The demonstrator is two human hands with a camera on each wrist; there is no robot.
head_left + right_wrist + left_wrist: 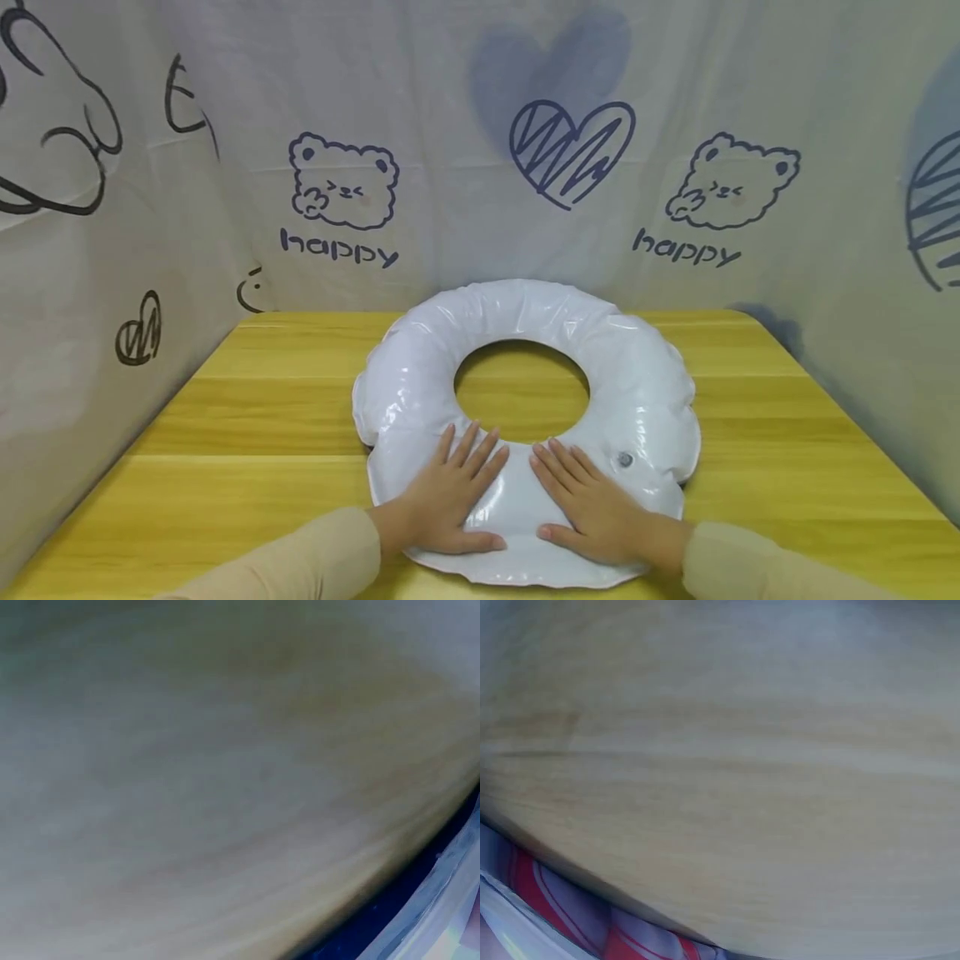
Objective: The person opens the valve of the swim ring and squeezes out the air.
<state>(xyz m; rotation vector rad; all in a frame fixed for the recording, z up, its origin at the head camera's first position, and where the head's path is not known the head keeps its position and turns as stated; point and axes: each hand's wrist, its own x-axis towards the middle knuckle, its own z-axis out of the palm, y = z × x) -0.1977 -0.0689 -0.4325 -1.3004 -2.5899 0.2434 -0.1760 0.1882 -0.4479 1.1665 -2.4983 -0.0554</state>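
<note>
A white inflatable swim ring (645, 375) lies on the wooden table (255, 467), puffed up with creased edges, its round hole showing the tabletop. On the ring's near part my left hand (453, 496) rests flat, left of the middle, fingers spread toward the hole. Opposite it, my right hand (596, 508) presses the same near part with straight fingers. A small round valve (626, 459) shows just beyond the right hand. The left wrist view catches a red-and-white striped surface (570, 907) at its lower left corner. Neither wrist view shows fingers.
Behind the table hangs a pale cloth (450, 225) printed with bears, hearts and the word "happy". Similar cloth stands along the left (60, 333) and right (862, 317) sides. Wooden tabletop lies on both sides of the ring.
</note>
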